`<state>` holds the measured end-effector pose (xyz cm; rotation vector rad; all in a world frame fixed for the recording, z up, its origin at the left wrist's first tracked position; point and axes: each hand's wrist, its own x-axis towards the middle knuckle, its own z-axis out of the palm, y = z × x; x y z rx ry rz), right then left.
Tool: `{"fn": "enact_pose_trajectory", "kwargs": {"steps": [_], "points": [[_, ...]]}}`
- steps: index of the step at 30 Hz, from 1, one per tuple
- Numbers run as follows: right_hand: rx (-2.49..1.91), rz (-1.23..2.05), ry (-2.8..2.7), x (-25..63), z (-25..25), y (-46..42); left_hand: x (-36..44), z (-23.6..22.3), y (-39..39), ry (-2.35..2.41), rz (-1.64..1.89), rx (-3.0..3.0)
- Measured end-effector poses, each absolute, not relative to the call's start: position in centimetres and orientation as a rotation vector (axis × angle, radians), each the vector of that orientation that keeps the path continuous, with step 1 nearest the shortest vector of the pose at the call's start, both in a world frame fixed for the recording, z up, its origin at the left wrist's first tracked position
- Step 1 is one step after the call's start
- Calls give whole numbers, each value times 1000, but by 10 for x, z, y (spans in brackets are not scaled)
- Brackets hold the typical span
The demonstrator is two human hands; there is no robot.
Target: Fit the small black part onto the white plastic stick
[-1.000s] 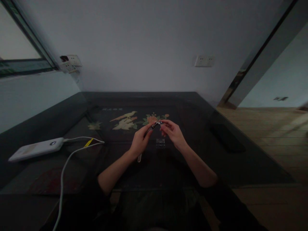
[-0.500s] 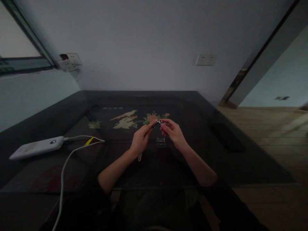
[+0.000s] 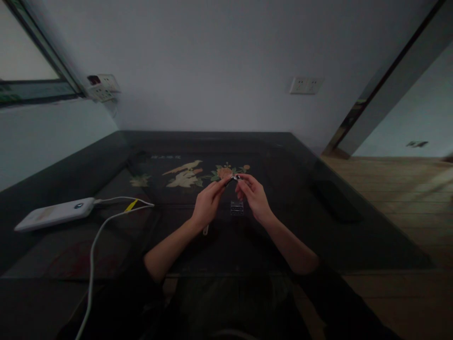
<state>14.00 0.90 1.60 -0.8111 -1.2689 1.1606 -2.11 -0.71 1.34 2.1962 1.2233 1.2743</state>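
Both hands meet above the dark table, holding a small, shiny, dark-and-silver metal piece [image 3: 234,178] between their fingertips. Its exact kind is too small and dim to make out. My left hand [image 3: 208,202] is closed on its left end, thumb and fingers pressed together. With a pinch of thumb and forefinger, my right hand [image 3: 254,194] grips the other end. A small clear case [image 3: 237,208] rests on the table just below and between the hands. Under my left wrist, the pale end of a narrow strip with a hole [image 3: 205,230] sticks out, the rest hidden.
A white power bank [image 3: 56,215] lies at the left, with a white cable [image 3: 92,257] bearing a yellow tag [image 3: 131,205] running off the front edge. A dark flat object [image 3: 336,200] lies on the right. Wall sockets [image 3: 306,85] are behind the table [image 3: 283,160].
The hands keep their hold, and the metal piece shifts slightly between the fingertips. The whole view tilts down a little. The case and the power bank stay in place on the table.
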Motion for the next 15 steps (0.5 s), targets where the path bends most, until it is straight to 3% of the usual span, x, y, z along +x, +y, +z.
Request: {"fn": "enact_pose_trajectory", "kwargs": {"steps": [15], "points": [[-797, 1182, -1198, 142, 19, 10, -19, 13, -4, 1133, 1369, 2032]]}}
